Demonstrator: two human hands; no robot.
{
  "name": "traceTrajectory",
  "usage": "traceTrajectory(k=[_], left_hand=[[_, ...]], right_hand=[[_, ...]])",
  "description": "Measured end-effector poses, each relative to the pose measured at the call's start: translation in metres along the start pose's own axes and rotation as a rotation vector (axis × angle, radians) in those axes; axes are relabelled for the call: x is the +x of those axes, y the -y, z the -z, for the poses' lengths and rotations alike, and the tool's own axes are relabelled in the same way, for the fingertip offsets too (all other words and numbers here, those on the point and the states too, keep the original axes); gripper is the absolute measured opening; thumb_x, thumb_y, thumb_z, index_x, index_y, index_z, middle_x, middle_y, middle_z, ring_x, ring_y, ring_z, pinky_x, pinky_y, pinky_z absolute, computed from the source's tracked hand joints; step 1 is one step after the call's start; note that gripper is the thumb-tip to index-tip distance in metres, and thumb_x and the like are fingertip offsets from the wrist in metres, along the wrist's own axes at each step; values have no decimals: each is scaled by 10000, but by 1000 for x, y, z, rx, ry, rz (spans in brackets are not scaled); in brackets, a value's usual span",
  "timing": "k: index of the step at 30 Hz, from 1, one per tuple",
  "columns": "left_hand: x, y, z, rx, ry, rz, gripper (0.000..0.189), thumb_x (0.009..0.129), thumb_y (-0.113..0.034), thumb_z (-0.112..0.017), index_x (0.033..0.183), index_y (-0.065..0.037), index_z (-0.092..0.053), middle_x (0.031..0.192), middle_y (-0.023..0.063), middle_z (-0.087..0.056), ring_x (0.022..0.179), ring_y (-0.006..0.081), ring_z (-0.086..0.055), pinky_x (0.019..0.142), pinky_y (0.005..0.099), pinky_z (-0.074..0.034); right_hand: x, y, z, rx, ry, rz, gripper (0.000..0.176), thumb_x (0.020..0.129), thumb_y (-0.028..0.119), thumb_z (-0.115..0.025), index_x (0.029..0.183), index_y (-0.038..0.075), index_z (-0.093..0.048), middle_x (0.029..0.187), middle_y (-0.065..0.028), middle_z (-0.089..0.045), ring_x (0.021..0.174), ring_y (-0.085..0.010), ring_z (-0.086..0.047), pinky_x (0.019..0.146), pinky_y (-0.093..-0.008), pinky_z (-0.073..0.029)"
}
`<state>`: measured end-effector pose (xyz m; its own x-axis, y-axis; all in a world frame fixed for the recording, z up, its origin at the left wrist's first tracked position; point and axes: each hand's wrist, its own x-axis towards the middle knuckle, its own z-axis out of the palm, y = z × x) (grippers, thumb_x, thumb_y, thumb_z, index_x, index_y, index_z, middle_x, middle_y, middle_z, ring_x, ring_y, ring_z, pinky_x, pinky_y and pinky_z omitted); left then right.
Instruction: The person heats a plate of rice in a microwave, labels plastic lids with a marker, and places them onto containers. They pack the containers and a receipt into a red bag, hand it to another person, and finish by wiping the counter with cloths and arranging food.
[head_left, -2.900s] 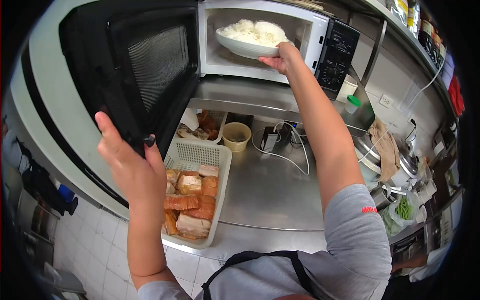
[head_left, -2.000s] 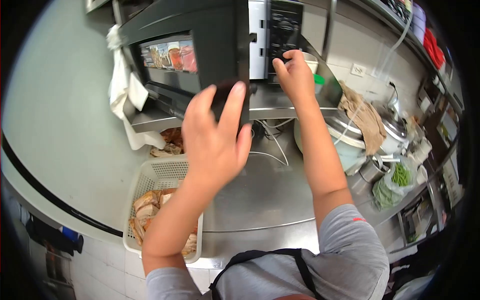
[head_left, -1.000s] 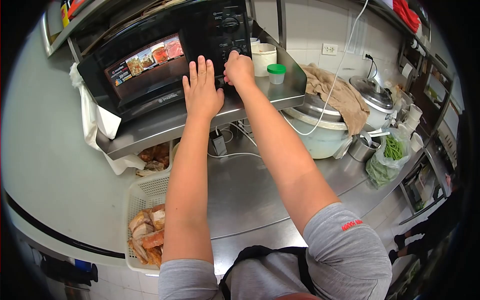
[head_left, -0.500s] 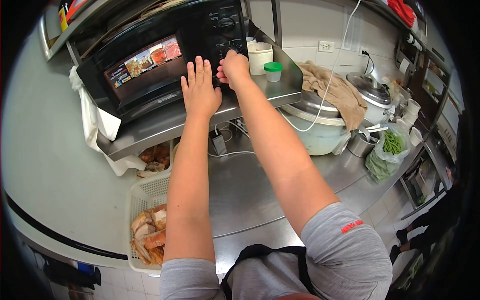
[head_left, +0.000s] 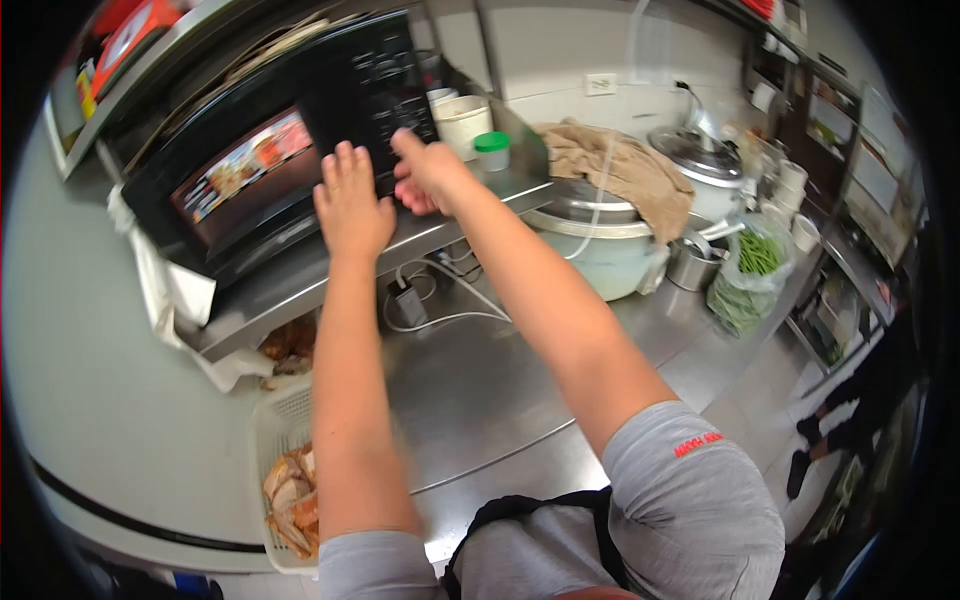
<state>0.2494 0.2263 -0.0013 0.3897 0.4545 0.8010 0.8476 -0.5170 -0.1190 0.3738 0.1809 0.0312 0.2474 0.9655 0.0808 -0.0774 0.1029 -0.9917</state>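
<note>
A black microwave (head_left: pixel 330 90) stands tilted in view on a metal shelf (head_left: pixel 265 325). My left hand (head_left: pixel 356 205) lies against the lower front of its door, fingers stretched out and holding nothing. Close to the control panel (head_left: pixel 385 85) is my right hand (head_left: pixel 428 178), its thumb and fingers apart with nothing between them. The panel's dials are blurred, and my right hand hides part of the panel's lower end. Right of the microwave, a white tub (head_left: pixel 463 125) and a small green-lidded container (head_left: pixel 491 150) share the shelf.
Below is a steel counter (head_left: pixel 470 380) with a white charger and cable (head_left: pixel 407 303). A basket (head_left: pixel 270 425) of cooked meat pieces sits at left. To the right are a large pot (head_left: pixel 600 255) under a brown cloth and a bag of green beans (head_left: pixel 750 275). Another person's legs (head_left: pixel 840 410) show far right.
My right hand has let go of the lower dial and drawn slightly away, its fingers spreading. My left hand stays on the microwave door. The whole view has shifted.
</note>
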Motion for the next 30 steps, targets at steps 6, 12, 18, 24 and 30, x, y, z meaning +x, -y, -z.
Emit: traceTrajectory(k=[6, 12, 18, 24, 30], left_hand=[[4, 16, -2, -13, -142, -230, 696, 690, -178, -589, 1307, -86, -280, 1358, 144, -249, 1247, 346, -225, 987, 431, -242], [4, 12, -5, -196, -249, -200, 570, 745, -25, -479, 1284, -12, -293, 1312, 203, -298, 1220, 323, -280, 1002, 364, -232], [-59, -78, 23, -318, -637, 175, 530, 790, -173, -559, 1236, 14, -341, 1196, 216, -391, 1085, 318, -416, 872, 392, -370], [-160, -320, 3, -971, -451, 259, 493, 788, -31, -469, 1240, 27, -280, 1112, 174, -440, 1008, 259, -456, 859, 353, -373], [-219, -582, 2, -1287, 180, 149, 557, 711, 26, -462, 1247, -23, -317, 1226, 138, -366, 985, 233, -493, 717, 280, -398]], right_hand=[[-176, -13, 149, -766, 468, 108, 501, 836, 489, -422, 1052, 61, -567, 739, -93, -597, 619, -155, -571, 598, -289, -469], [-398, -98, 375, -98, -165, -24, 535, 893, 414, -318, 901, -30, -618, 941, -127, -614, 761, -229, -607, 787, -330, -454], [-606, -311, 559, -460, -1030, -699, 600, 772, 42, -413, 1331, 170, -240, 798, -102, -565, 616, -207, -593, 478, -315, -457], [-804, -490, 650, -1026, -659, -1057, 519, 844, 339, -385, 1294, 99, -289, 1046, -213, -548, 903, -316, -571, 701, -397, -473], [-893, -467, 670, -672, -598, -1355, 694, 763, 230, -584, 1328, 111, -198, 878, -219, -583, 694, -302, -609, 629, -407, -478]])
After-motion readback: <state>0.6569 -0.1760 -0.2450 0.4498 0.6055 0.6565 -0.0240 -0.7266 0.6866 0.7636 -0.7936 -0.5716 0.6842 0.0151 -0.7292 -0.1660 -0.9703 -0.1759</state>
